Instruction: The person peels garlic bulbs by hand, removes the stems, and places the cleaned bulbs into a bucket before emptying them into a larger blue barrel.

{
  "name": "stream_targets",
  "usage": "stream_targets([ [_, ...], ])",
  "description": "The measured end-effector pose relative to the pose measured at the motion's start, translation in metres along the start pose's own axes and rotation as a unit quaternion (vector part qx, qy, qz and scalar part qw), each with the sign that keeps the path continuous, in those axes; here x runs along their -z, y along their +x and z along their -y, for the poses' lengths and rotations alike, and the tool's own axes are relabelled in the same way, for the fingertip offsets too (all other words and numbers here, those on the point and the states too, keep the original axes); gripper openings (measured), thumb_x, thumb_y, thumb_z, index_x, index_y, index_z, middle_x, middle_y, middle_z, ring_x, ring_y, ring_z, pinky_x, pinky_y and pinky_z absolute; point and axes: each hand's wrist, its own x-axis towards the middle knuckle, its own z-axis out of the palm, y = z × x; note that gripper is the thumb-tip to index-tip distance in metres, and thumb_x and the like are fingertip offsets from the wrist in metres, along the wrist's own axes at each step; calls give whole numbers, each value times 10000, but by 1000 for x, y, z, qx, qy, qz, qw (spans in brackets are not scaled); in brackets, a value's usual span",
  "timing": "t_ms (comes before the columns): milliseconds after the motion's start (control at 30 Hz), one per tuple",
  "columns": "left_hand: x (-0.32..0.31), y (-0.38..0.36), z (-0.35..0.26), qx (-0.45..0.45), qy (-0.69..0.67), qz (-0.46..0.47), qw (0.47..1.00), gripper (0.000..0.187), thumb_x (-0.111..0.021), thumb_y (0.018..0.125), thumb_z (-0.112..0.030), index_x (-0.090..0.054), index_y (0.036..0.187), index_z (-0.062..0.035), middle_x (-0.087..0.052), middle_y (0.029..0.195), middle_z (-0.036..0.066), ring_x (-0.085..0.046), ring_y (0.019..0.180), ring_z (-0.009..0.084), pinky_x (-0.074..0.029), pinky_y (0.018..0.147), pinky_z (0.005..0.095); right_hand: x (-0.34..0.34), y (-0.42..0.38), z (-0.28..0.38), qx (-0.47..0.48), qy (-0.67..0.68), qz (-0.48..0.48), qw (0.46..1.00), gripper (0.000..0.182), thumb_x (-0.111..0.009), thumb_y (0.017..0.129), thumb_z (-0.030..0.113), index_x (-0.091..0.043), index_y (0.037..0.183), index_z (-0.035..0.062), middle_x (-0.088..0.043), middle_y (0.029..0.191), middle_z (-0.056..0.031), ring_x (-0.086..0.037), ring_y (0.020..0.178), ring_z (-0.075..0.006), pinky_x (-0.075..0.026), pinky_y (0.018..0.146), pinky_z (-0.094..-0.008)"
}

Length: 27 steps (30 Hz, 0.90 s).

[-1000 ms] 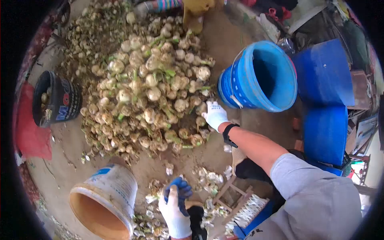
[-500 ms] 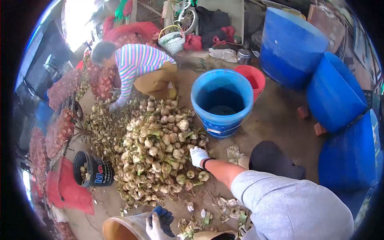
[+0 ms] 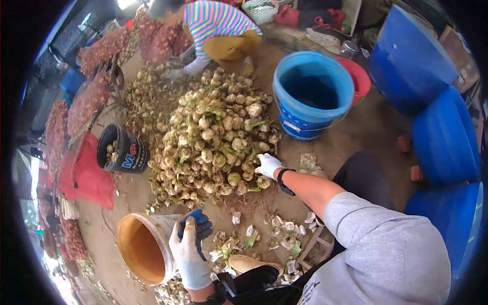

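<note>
My right hand [image 3: 268, 166], in a white glove, reaches to the right edge of a big heap of garlic bulbs [image 3: 218, 137]. Its fingers curl down around a garlic bulb there, mostly hidden by the hand. In a white glove with blue-coated palm and fingers, my left hand [image 3: 190, 249] is raised beside a tilted whitish bucket [image 3: 168, 231] with an orange-brown inside. The left fingers are loosely bent, thumb apart, and I see nothing in them. Cut stalks and papery scraps [image 3: 287, 234] lie on the ground between my hands.
Another person [image 3: 218, 30] in a striped top crouches behind the heap, a gloved hand at it. A black bucket [image 3: 134, 155] with some bulbs stands left. Behind my right hand are a blue bucket [image 3: 292, 124], a red bucket [image 3: 358, 81] and large blue tubs [image 3: 409, 56].
My view has tilted down and shifted left, so more of my left arm and the whitish bucket shows. My right hand stays at the heap's edge.
</note>
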Motion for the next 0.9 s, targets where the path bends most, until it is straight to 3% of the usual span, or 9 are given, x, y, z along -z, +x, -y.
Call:
stream_targets([
  [67, 2, 9, -5, 8, -10, -28, 1000, 318, -592, 1049, -171, -671, 1183, 107, -725, 970, 145, -696, 831, 189, -584, 783, 317, -14, 11, 13, 12, -43, -21, 999, 727, -743, 914, 391, -470, 1479, 24, -501, 1476, -224, -535, 1332, -402, -472, 1079, -485],
  [200, 11, 27, -10, 48, 4, -59, 997, 298, -586, 1056, -145, -667, 1185, 111, -726, 976, 146, -697, 838, 191, -587, 793, 322, -33, 27, 49, -26, -91, -85, 992, 592, -750, 920, 376, -545, 1355, 30, -542, 1359, -231, -556, 1281, -422, -490, 1037, -491],
  [300, 16, 33, -7, 53, 27, -96, 994, 342, -578, 1063, -205, -664, 1207, 93, -738, 998, 146, -708, 813, 201, -592, 748, 324, -44, 46, 44, -1, -244, -153, 958, 489, -768, 922, 346, -582, 1263, 49, -577, 1254, -183, -595, 1185, -347, -522, 941, -458],
  [367, 18, 26, -13, 54, 29, -107, 992, 335, -574, 1059, -190, -666, 1200, 99, -740, 1004, 156, -707, 813, 205, -591, 748, 329, -39, 44, 41, 18, -250, -141, 958, 480, -779, 903, 334, -591, 1240, 50, -580, 1252, -179, -599, 1178, -344, -516, 952, -468],
  [467, 19, 8, -23, 101, 38, -120, 987, 306, -604, 1052, -182, -673, 1204, 74, -725, 1119, 147, -679, 989, 204, -575, 864, 336, -36, 49, 46, 25, -283, -140, 949, 480, -790, 886, 322, -594, 1231, 53, -583, 1244, -170, -607, 1163, -334, -518, 935, -472],
  [633, 7, -25, -26, 76, 39, -118, 989, 336, -572, 1065, -172, -651, 1250, 96, -727, 1129, 170, -712, 966, 235, -596, 832, 327, -41, 79, 54, 86, -420, -100, 898, 366, -708, 927, 282, -673, 1219, 65, -674, 1169, -167, -683, 1011, -280, -552, 748, -465],
  [700, 2, -31, -16, 90, 14, -122, 988, 286, -636, 1008, -169, -666, 1183, 55, -736, 1068, 169, -724, 938, 277, -587, 801, 364, -32, 73, 46, 116, -358, -72, 924, 302, -667, 923, 210, -721, 1173, 49, -701, 1176, -181, -696, 1054, -299, -572, 818, -462],
  [800, -1, -23, 11, 20, 70, -99, 992, 315, -570, 1046, -153, -658, 1191, 112, -733, 977, 149, -704, 818, 201, -590, 753, 322, -3, 47, 44, 201, -346, -43, 915, 311, -634, 940, 206, -698, 1198, 44, -665, 1263, -184, -665, 1125, -321, -556, 920, -450],
  [900, -11, -25, 1, 20, 27, -33, 999, 269, -593, 1048, -128, -672, 1173, 97, -736, 991, 120, -689, 833, 165, -578, 782, 303, 11, 29, 24, 137, -130, -44, 981, 351, -648, 939, 238, -689, 1209, 18, -632, 1310, -226, -635, 1176, -390, -536, 968, -467],
])
